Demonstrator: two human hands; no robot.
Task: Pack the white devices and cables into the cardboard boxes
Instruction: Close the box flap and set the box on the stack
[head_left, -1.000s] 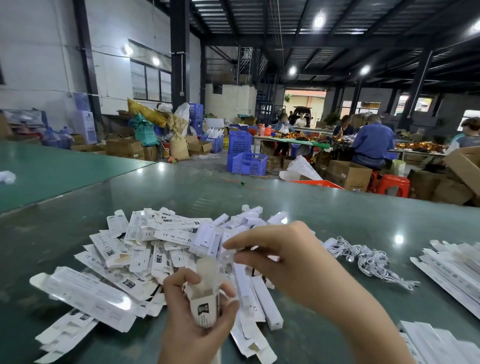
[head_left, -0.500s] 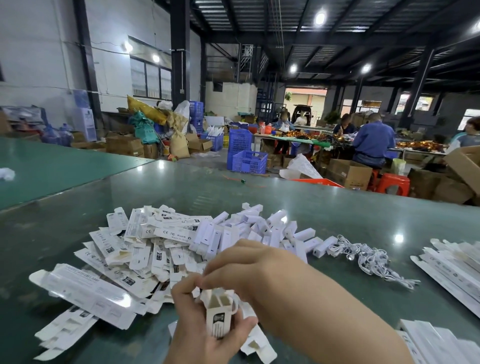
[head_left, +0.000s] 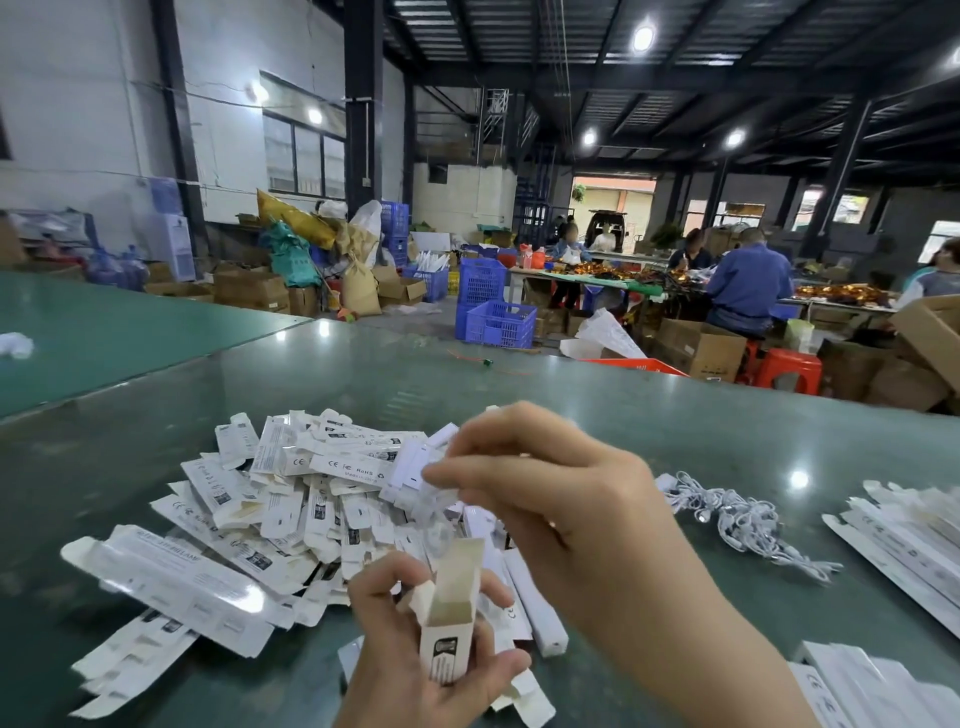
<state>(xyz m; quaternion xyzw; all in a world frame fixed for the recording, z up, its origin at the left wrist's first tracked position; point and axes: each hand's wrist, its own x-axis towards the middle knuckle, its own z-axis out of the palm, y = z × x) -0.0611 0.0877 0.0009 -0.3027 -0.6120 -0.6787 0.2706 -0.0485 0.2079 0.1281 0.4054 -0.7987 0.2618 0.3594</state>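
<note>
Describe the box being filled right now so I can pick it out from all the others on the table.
On the green table, look below the big pile of flattened white boxes, at the near edge. The left hand grips one small box upright. Unlike the flat ones, it is erected, its top flap open, showing a brown inside.

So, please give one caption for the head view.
Left hand holds an open box; right hand pinches a clear wrapper above it.
</note>
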